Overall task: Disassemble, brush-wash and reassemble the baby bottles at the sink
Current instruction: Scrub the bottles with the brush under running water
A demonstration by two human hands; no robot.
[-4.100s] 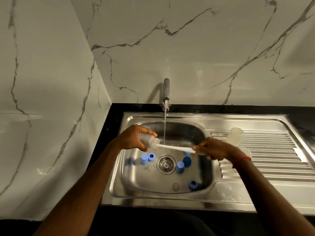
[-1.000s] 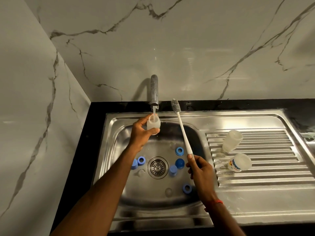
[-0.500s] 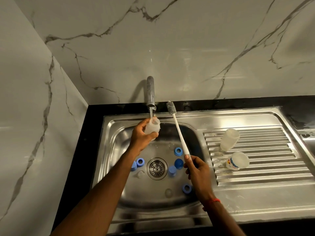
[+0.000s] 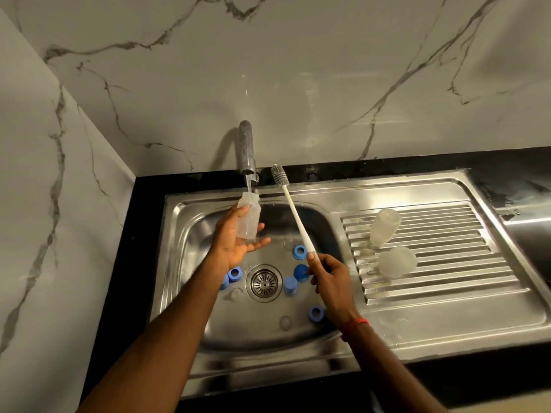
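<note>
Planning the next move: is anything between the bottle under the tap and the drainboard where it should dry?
Yes: the brush, held by the right hand, slants across between the bottle in the left hand and the drainboard. Two other bottles lie on its left part.

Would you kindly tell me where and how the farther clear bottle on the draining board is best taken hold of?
Grip the bottle round its plain cylindrical wall, about midway, coming from the sink side. It seems to stand mouth down on the draining board, so the sides are free, with the other bottle close in front.
</note>
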